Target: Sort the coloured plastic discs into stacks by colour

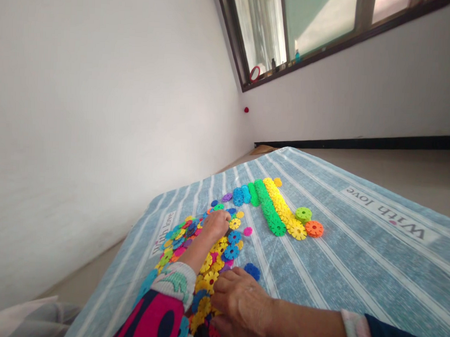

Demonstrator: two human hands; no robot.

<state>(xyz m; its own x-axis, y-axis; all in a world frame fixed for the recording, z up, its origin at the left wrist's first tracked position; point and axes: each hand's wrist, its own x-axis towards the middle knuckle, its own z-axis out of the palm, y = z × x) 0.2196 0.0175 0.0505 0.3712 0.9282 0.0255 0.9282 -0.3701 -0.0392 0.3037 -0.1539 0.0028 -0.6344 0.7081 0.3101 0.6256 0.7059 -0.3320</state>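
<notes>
A heap of notched plastic discs (pixel 210 278) in many colours lies on a striped blue cloth (pixel 302 271). My left hand (pixel 217 225) is at the heap's far right side, its fingers curled together; whatever they may pinch is hidden. Closer to me, my right hand (pixel 244 304) rests over the heap's near right part. Its fingers are bent downward with the thumb apart from them, and discs show around the fingertips. Beyond both hands, overlapping discs form a green row (pixel 270 208) and a yellow row (pixel 283 206) side by side.
Blue discs (pixel 238 196) lie left of the green row. A lime disc (pixel 303 214) and an orange disc (pixel 314 228) sit by the yellow row's near end. One dark blue disc (pixel 252 271) lies near my right hand. White walls (pixel 101 93) and a window (pixel 317 23) stand beyond.
</notes>
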